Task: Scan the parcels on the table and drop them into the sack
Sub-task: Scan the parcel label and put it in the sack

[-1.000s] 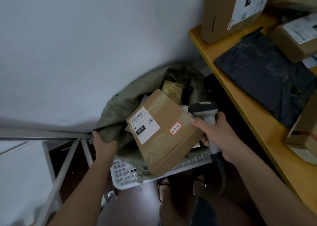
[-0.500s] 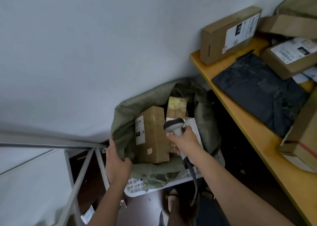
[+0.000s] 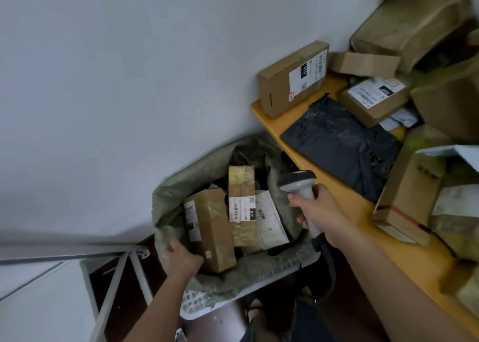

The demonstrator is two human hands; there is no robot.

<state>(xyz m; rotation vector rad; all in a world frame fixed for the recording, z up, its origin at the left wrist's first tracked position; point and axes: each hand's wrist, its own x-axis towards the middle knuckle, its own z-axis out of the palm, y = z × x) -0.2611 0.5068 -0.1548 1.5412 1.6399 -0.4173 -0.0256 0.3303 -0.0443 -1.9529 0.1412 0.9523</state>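
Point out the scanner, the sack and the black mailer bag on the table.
scanner (image 3: 298, 179): head view, on its grey head.
sack (image 3: 166, 193): head view, on the green left rim.
black mailer bag (image 3: 339, 144): head view, on its flat middle.

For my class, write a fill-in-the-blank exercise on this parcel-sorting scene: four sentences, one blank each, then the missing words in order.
1. The right hand grips a grey ____.
2. The left hand holds the rim of the green ____.
3. The flat black bag lies on the ____ table.
4. The brown box at the table's far corner leans against the ____.

Missing words: scanner; sack; yellow; wall
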